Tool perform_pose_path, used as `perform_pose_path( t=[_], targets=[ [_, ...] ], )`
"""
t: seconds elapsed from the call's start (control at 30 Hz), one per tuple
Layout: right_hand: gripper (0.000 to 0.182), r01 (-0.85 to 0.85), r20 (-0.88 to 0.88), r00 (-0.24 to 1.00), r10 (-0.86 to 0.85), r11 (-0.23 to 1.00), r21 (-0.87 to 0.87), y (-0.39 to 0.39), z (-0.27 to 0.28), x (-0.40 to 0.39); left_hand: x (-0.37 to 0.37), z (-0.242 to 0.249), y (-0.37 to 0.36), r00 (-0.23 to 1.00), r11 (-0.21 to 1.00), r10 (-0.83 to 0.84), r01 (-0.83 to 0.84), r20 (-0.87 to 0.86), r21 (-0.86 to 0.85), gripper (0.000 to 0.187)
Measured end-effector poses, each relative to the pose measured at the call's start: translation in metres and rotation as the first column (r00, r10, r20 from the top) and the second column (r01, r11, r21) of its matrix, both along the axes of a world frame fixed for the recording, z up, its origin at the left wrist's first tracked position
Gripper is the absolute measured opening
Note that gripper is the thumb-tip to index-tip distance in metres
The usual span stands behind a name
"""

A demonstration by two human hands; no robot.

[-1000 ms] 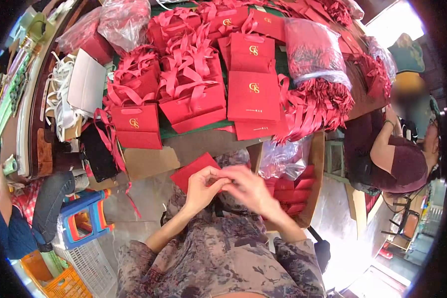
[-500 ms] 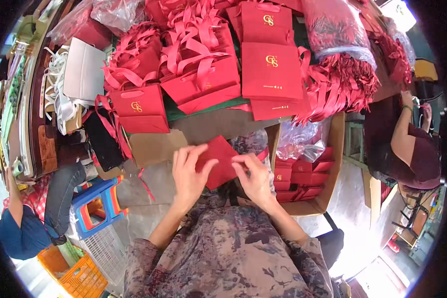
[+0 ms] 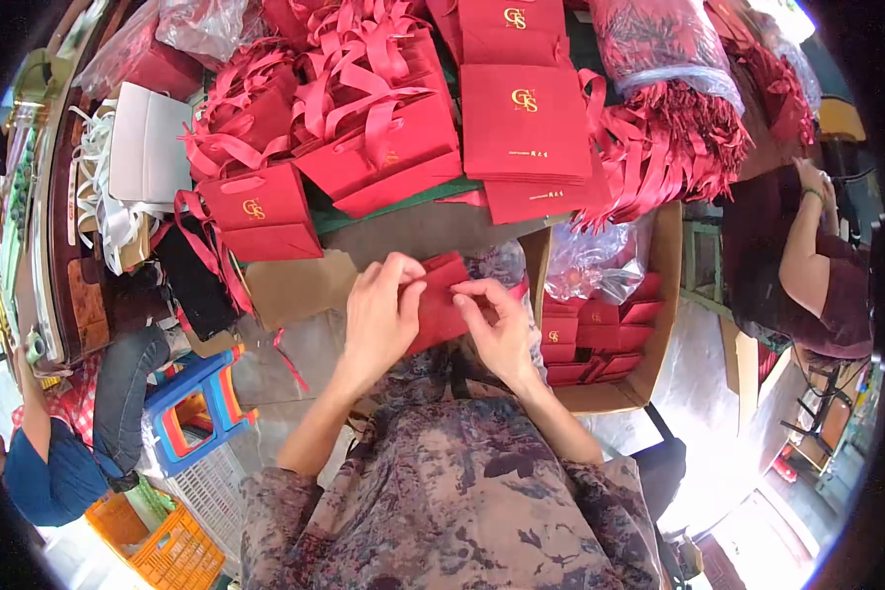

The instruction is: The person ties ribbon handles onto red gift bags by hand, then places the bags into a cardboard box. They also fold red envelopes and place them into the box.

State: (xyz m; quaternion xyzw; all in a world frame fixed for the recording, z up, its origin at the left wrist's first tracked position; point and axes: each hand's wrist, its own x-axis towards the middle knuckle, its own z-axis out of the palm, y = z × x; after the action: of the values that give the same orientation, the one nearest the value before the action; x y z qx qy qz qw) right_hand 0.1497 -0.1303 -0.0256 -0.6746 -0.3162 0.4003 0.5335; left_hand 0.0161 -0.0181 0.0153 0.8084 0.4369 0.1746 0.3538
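Observation:
A small red paper bag (image 3: 435, 313) is between my hands, in front of my body and below the table edge. On its left side my left hand (image 3: 382, 313) grips it, the fingers bent and the thumb against the paper. At its right edge my right hand (image 3: 495, 329) pinches it between thumb and fingers. Beyond them on the table lie a flat stack of red bags with gold letters (image 3: 524, 133) and rows of red bags with ribbon handles (image 3: 388, 147).
An open carton (image 3: 664, 324) of red bags stands right of my hands. Ribbon bundles (image 3: 659, 157) lie at the table's right. Blue stools (image 3: 182, 423) and an orange crate (image 3: 179, 551) are lower left. One person (image 3: 54, 472) is at left, another (image 3: 816, 285) at right.
The red bag has tilted and now shows a fold near its top. My left fingers have curled in closer on it. The view has shifted slightly.

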Motion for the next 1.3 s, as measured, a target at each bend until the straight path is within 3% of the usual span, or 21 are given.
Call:
perform_pose_path(
  t=[0.07, 0.13, 0.2, 0.57, 0.63, 0.77, 0.83, 0.9, 1.0, 1.07, 1.13, 1.23, 1.3],
  targets=[
    [0.01, 0.038, -0.008, 0.999, -0.038, 0.999, 0.002, 0.005, 0.011, 0.002, 0.007, 0.004, 0.012, 0.992, 0.964, 0.003, 0.031, 0.128, -0.263, 0.011],
    [0.01, 0.075, 0.076, 0.994, -0.073, 0.997, -0.024, 0.013, 0.022, 0.005, 0.014, 0.009, 0.017, 0.987, 0.956, -0.023, 0.068, 0.157, -0.285, 0.011],
    [0.01, 0.098, 0.075, 0.993, -0.095, 0.995, -0.032, 0.018, 0.022, 0.008, 0.02, 0.012, 0.018, 0.986, 0.983, -0.086, 0.107, 0.14, -0.151, 0.011],
    [0.011, 0.086, 0.066, 0.994, -0.084, 0.996, -0.026, 0.03, 0.024, 0.016, 0.022, 0.018, 0.015, 0.989, 0.987, -0.137, 0.141, 0.054, -0.077, 0.012],
    [0.01, 0.039, 0.295, 0.955, -0.035, 0.999, -0.007, 0.034, 0.028, 0.017, 0.022, 0.016, 0.014, 0.988, 0.986, -0.153, 0.154, 0.029, -0.059, 0.013],
    [0.011, -0.044, 0.427, 0.903, 0.04, 0.999, 0.001, 0.037, 0.033, 0.022, 0.023, 0.011, 0.01, 0.993, 0.995, -0.089, 0.093, 0.073, -0.048, 0.013],
    [0.011, -0.061, 0.462, 0.885, 0.06, 0.998, -0.013, 0.039, 0.038, 0.024, 0.022, 0.008, 0.008, 0.99, 0.996, -0.089, 0.09, 0.107, -0.008, 0.014],
    [0.011, -0.069, 0.497, 0.865, 0.074, 0.997, -0.029, 0.042, 0.04, 0.024, 0.02, 0.008, 0.004, 0.991, 0.975, -0.137, 0.136, -0.003, 0.177, 0.014],
    [0.011, -0.07, 0.428, 0.899, 0.095, 0.995, -0.073, 0.041, 0.037, 0.024, 0.02, 0.011, -0.003, 0.984, 0.966, -0.171, 0.159, 0.043, 0.206, 0.016],
    [0.011, -0.002, 0.384, 0.923, -0.012, 0.999, 0.035, 0.041, 0.03, 0.017, 0.019, 0.012, 0.001, 0.984, 0.976, -0.169, 0.159, 0.053, 0.148, 0.015],
    [0.011, 0.012, 0.38, 0.925, -0.021, 1.0, 0.026, 0.037, 0.028, 0.008, 0.016, 0.009, 0.007, 0.993, 0.999, -0.043, 0.046, 0.11, -0.026, 0.013],
    [0.013, 0.103, 0.357, 0.923, -0.147, 0.985, 0.139, 0.033, 0.019, -0.005, 0.01, 0.004, 0.011, 0.991, 0.99, -0.034, 0.051, 0.129, -0.133, 0.01],
    [0.014, 0.1, 0.374, 0.917, -0.137, 0.988, 0.119, 0.03, 0.016, -0.009, 0.011, 0.006, 0.007, 0.993, 0.984, -0.044, 0.062, 0.111, -0.167, 0.01]
  ],
)
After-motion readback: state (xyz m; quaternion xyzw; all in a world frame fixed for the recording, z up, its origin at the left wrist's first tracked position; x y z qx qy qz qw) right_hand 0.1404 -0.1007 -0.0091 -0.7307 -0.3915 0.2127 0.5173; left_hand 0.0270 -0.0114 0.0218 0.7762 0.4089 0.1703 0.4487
